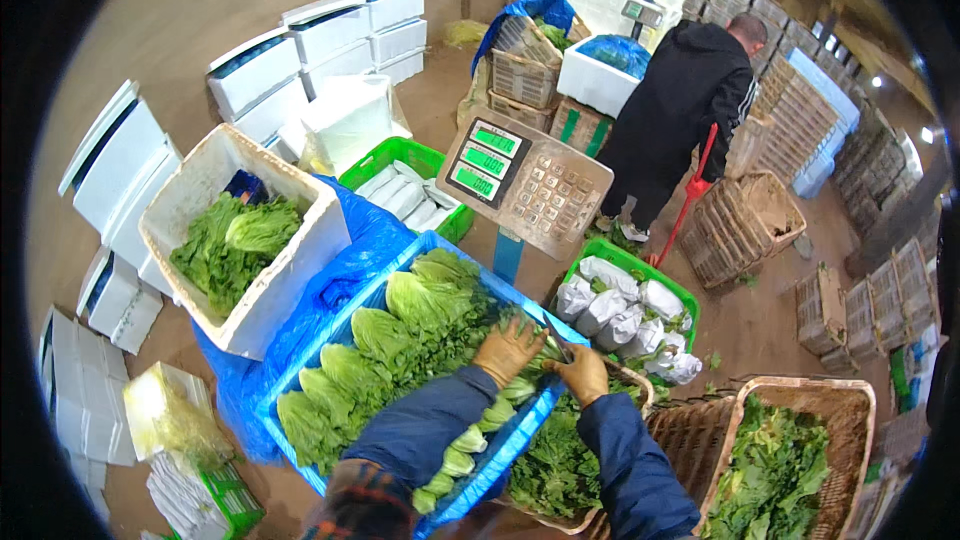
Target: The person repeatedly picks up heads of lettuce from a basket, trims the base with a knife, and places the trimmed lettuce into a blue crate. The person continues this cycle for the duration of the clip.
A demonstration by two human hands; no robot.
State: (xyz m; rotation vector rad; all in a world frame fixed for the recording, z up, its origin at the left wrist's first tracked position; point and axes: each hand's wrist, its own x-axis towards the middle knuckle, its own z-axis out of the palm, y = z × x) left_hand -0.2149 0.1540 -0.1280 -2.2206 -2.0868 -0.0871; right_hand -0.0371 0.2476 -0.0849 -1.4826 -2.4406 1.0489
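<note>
Before me a blue plastic-lined box holds rows of leafy green lettuce heads, with pale cut stems along the near right side. My left hand, in a tan glove, rests on the leaves near the box's right end, its fingers spread. Beside it, my right hand, gloved as well, grips a knife with its dark blade pointing up and left over the box's edge. The leaves partly hide what lies under my left palm.
A digital scale display stands beyond the box. At left is a foam box with lettuce; at right, a green crate of wrapped bundles and a brown crate of leaves. A person bends with a red-handled tool.
</note>
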